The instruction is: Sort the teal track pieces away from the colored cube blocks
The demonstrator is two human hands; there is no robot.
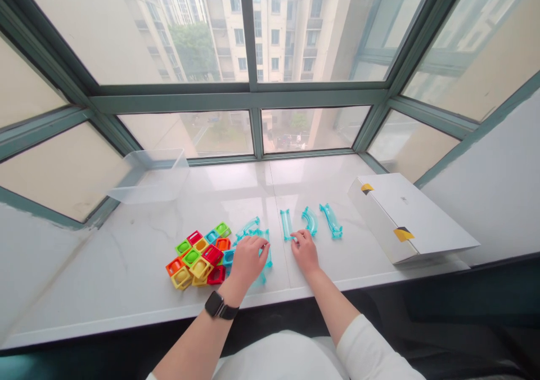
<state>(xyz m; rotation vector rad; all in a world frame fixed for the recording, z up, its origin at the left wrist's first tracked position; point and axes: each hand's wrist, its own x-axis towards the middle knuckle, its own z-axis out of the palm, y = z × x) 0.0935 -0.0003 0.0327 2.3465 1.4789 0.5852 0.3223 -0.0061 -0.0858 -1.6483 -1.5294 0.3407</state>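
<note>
My left hand [250,258], with a watch on its wrist, is over a pile of clear blue marble-run track pieces [247,228]. Its fingers are curled together; what they hold, if anything, is hidden. The fingers of my right hand [305,251] close on the near end of a straight clear blue track piece [286,222] lying on the white sill. Just right of it lie a curved track piece [311,219] and a wavy track piece [331,220], spaced apart. Left of the pile, red, yellow, green, orange and blue blocks [200,259] are heaped, some against the track pieces.
An open clear plastic bin [152,191] stands at the back left of the marble-patterned sill [118,278]. A white box [415,217] with yellow-and-black tabs is on the right. Green-framed windows [236,99] enclose the sill, whose front edge runs close to my body.
</note>
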